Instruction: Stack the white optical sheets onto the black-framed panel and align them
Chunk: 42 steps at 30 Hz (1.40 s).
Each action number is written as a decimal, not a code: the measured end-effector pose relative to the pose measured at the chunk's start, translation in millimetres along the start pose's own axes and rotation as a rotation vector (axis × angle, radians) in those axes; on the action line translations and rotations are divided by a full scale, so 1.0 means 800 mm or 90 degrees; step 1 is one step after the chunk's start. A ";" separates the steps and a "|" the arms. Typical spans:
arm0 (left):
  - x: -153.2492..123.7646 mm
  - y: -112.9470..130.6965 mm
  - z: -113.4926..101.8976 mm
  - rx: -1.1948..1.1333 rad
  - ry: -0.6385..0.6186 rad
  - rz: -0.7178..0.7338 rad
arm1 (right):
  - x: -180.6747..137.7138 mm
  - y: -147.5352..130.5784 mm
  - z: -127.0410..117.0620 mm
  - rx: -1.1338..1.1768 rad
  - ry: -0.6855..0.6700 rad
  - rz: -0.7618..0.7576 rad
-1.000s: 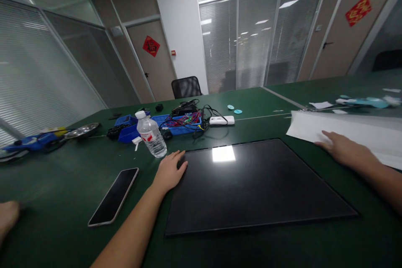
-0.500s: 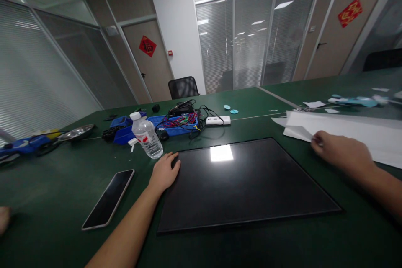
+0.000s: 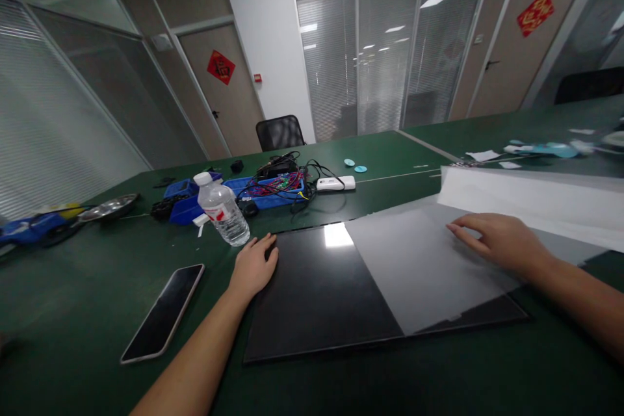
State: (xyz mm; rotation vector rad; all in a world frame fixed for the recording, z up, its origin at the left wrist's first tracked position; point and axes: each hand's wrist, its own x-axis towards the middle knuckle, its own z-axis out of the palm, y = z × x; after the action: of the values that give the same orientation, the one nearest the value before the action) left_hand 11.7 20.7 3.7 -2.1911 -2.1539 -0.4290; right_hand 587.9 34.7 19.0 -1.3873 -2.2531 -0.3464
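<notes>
The black panel (image 3: 312, 299) is lying flat on the green bench (image 3: 97, 279) in front of you. Its front edge is facing you, with a strip of bench running along it. On the left, more bench is showing between your left arm (image 3: 202, 344) and the phone (image 3: 163, 312). The bottle (image 3: 224, 211) is standing just beyond your left grip (image 3: 253, 264), so room is getting tight there. Behind the panel's far edge, a blue tray (image 3: 280, 200) is holding a tangle of wires (image 3: 280, 185).

The thin grey sheet (image 3: 409, 260) is covering much of the panel's right side. Its left edge is slanting across the panel, and the panel's near right corner is poking out from under it. White paper (image 3: 536, 201) is lying just past your right grip (image 3: 504, 244).

Your left grip is resting on the panel's left edge, near the far corner, with its fingers apart. Your right grip is curling over the sheet, well in from the sheet's left edge. I cannot tell if its fingers are pinching the sheet.
</notes>
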 end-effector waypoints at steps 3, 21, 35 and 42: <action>-0.001 0.003 -0.001 -0.004 0.003 -0.008 | -0.004 0.017 0.003 0.006 -0.072 0.120; 0.001 0.001 -0.001 -0.010 -0.004 -0.020 | 0.006 -0.010 0.010 0.096 -0.056 -0.068; 0.001 0.000 -0.001 -0.019 -0.013 -0.017 | 0.015 -0.086 0.003 0.176 -0.204 -0.210; -0.001 0.004 -0.002 -0.018 -0.008 -0.017 | 0.013 -0.071 0.006 0.161 -0.171 -0.226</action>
State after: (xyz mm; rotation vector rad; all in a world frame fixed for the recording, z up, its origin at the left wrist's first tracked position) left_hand 14.2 19.2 5.8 -2.1884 -2.1987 -0.4496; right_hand 532.3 18.7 22.0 -0.9488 -2.6581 0.0186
